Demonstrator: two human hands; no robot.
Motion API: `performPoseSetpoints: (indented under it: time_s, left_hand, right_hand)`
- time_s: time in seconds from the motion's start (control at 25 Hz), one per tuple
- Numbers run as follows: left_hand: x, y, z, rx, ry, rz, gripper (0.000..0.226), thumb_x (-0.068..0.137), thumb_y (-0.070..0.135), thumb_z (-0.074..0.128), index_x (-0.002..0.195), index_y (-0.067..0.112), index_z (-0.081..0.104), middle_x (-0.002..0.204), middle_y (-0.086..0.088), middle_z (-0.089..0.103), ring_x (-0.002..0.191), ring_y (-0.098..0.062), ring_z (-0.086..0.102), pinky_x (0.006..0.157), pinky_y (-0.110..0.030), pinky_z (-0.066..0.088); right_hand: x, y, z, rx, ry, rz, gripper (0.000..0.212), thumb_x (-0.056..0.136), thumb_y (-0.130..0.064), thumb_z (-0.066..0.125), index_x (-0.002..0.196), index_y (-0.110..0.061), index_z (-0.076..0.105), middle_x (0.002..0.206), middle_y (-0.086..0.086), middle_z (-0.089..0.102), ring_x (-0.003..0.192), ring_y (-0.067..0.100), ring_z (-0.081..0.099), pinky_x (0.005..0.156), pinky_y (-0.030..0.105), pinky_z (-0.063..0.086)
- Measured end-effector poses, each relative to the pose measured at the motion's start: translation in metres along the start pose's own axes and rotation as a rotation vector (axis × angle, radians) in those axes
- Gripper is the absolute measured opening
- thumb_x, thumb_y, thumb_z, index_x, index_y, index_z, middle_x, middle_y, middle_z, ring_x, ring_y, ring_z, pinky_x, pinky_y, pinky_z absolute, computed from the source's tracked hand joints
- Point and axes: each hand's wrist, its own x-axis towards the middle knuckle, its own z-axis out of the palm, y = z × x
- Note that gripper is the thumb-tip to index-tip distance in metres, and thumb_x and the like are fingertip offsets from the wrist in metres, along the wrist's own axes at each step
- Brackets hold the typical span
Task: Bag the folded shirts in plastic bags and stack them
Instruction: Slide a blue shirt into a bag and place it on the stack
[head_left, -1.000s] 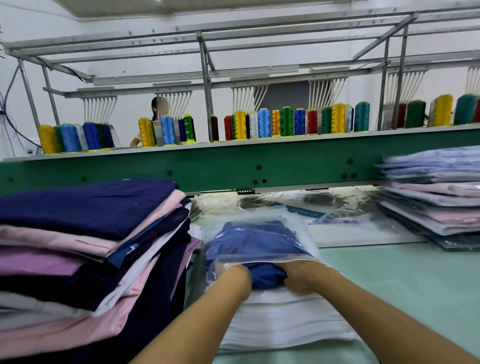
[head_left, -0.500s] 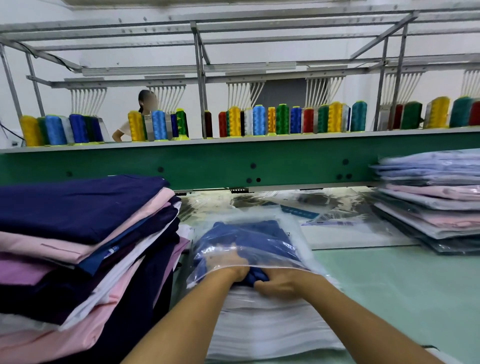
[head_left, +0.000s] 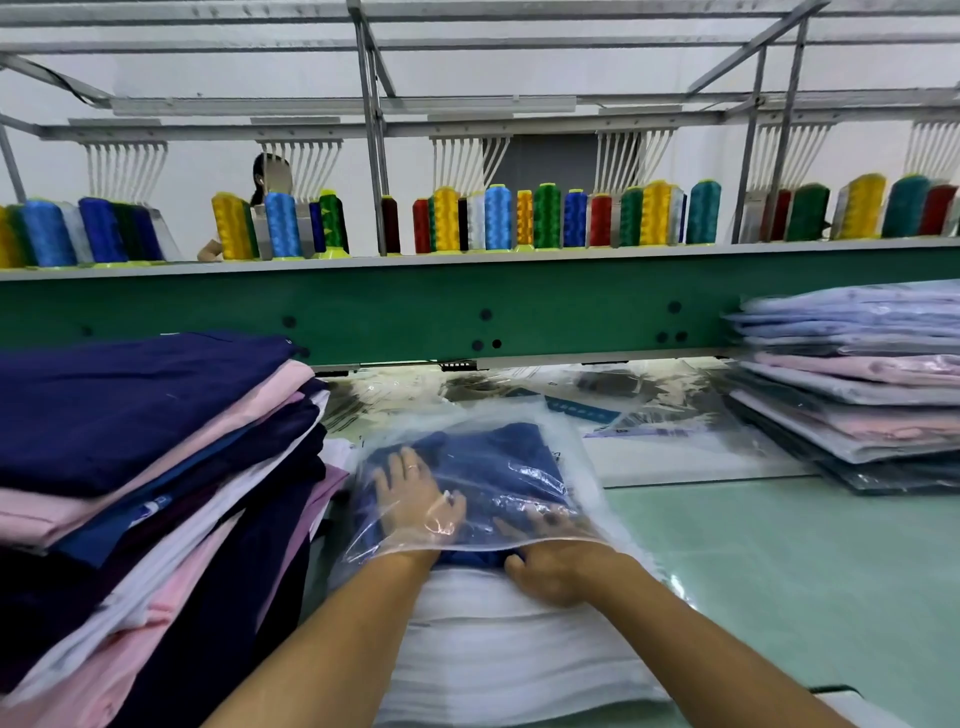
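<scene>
left hand (head_left: 415, 499) now deeper past bag (head_left: 498, 483) edge

Green table (head_left: 779, 571) carries folded shirts (head_left: 130, 441), bagged shirts (head_left: 857, 395), plastic bags (head_left: 493, 649).

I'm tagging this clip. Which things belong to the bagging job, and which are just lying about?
Job: left hand, right hand, blue shirt, plastic bag, empty bag stack, unbagged shirt pile, bagged shirt stack.
Lying about: thread cones, green machine beam, loose plastic behind.
</scene>
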Motion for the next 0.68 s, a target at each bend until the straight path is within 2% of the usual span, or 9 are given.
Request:
performPoseSetpoints:
  time_s: [0.08, 0.16, 0.24, 0.32, 0.4, 0.44, 0.52, 0.6, 0.68]
  left_hand:
    - [0.006, 0.003, 0.005, 0.056, 0.039, 0.158, 0.08, 0.097, 0.05, 0.032, 0.158, 0.005, 0.008, 0.166, -0.016, 0.004, 0.153, -0.032, 0.001, 0.124, -0.051, 0.002]
    - [0.014, 0.008, 0.009, 0.043, -0.063, 0.176, 0.077, 0.097, 0.05, 0.036, 0.159, 0.012, 0.009, 0.166, -0.014, 0.007, 0.154, -0.032, 0.003, 0.123, -0.054, 0.0]
    - [0.019, 0.007, 0.011, -0.094, -0.136, 0.036, 0.086, 0.092, 0.062, 0.043, 0.159, 0.017, 0.013, 0.166, -0.017, 0.01, 0.152, -0.039, 0.007, 0.12, -0.061, 0.0]
    - [0.023, 0.005, 0.011, -0.317, -0.215, -0.154, 0.105, 0.083, 0.078, 0.046, 0.158, 0.011, 0.016, 0.163, -0.025, 0.012, 0.149, -0.046, 0.012, 0.12, -0.062, 0.005]
    - [0.025, 0.001, 0.015, -0.324, -0.189, -0.207, 0.126, 0.072, 0.093, 0.031, 0.157, 0.005, 0.002, 0.162, -0.03, -0.003, 0.15, -0.045, 0.0, 0.12, -0.057, -0.005]
    - [0.027, 0.0, 0.016, -0.312, -0.167, -0.212, 0.128, 0.072, 0.095, 0.028, 0.157, 0.005, -0.004, 0.162, -0.029, -0.01, 0.151, -0.043, -0.007, 0.119, -0.054, -0.008]
    - [0.03, 0.002, 0.02, -0.35, -0.123, -0.236, 0.13, 0.073, 0.094, 0.033, 0.158, 0.004, -0.004, 0.162, -0.028, -0.011, 0.151, -0.042, -0.009, 0.121, -0.053, -0.006]
    - [0.029, 0.006, 0.025, -0.315, -0.099, -0.185, 0.125, 0.073, 0.092, 0.036, 0.159, 0.008, 0.0, 0.164, -0.024, -0.008, 0.151, -0.042, -0.006, 0.12, -0.057, -0.003]
    - [0.019, 0.012, 0.028, -0.105, -0.051, -0.02, 0.107, 0.085, 0.083, 0.029, 0.159, 0.012, 0.003, 0.165, -0.019, -0.007, 0.152, -0.039, -0.007, 0.12, -0.061, -0.005]
  right_hand:
    - [-0.001, -0.001, 0.003, 0.001, -0.02, 0.023, 0.063, 0.098, -0.055, 0.022, 0.156, -0.05, -0.003, 0.169, -0.002, -0.013, 0.155, 0.027, -0.01, 0.124, 0.05, -0.005]
    - [0.002, 0.002, 0.005, 0.005, -0.039, 0.011, 0.063, 0.098, -0.054, 0.023, 0.156, -0.052, -0.002, 0.169, -0.002, -0.013, 0.156, 0.027, -0.009, 0.124, 0.051, -0.004]
    - [0.002, 0.001, 0.004, 0.0, -0.037, 0.002, 0.062, 0.098, -0.054, 0.022, 0.156, -0.051, -0.002, 0.169, 0.0, -0.012, 0.156, 0.027, -0.008, 0.124, 0.051, -0.003]
    - [0.002, 0.001, 0.004, -0.028, -0.047, -0.004, 0.063, 0.099, -0.054, 0.021, 0.157, -0.048, -0.001, 0.169, 0.002, -0.012, 0.156, 0.027, -0.009, 0.124, 0.05, -0.003]
    - [-0.001, -0.001, 0.002, -0.043, -0.046, -0.002, 0.063, 0.099, -0.054, 0.02, 0.158, -0.045, -0.001, 0.169, 0.005, -0.013, 0.156, 0.026, -0.01, 0.124, 0.049, -0.004]
    - [-0.001, -0.001, 0.003, -0.048, -0.042, -0.012, 0.064, 0.099, -0.054, 0.02, 0.158, -0.044, -0.002, 0.169, 0.005, -0.013, 0.156, 0.026, -0.011, 0.124, 0.049, -0.005]
    - [-0.001, -0.001, 0.004, -0.04, -0.054, -0.006, 0.064, 0.099, -0.055, 0.021, 0.158, -0.044, -0.003, 0.169, 0.005, -0.013, 0.156, 0.025, -0.011, 0.124, 0.05, -0.005]
    - [0.0, -0.002, 0.006, -0.026, -0.039, -0.002, 0.064, 0.099, -0.053, 0.023, 0.158, -0.045, -0.001, 0.169, 0.004, -0.009, 0.156, 0.025, -0.007, 0.124, 0.051, -0.002]
    - [0.001, -0.003, 0.004, -0.029, -0.011, -0.001, 0.064, 0.101, -0.051, 0.026, 0.159, -0.044, 0.0, 0.17, 0.004, -0.004, 0.156, 0.026, -0.001, 0.124, 0.052, 0.003]
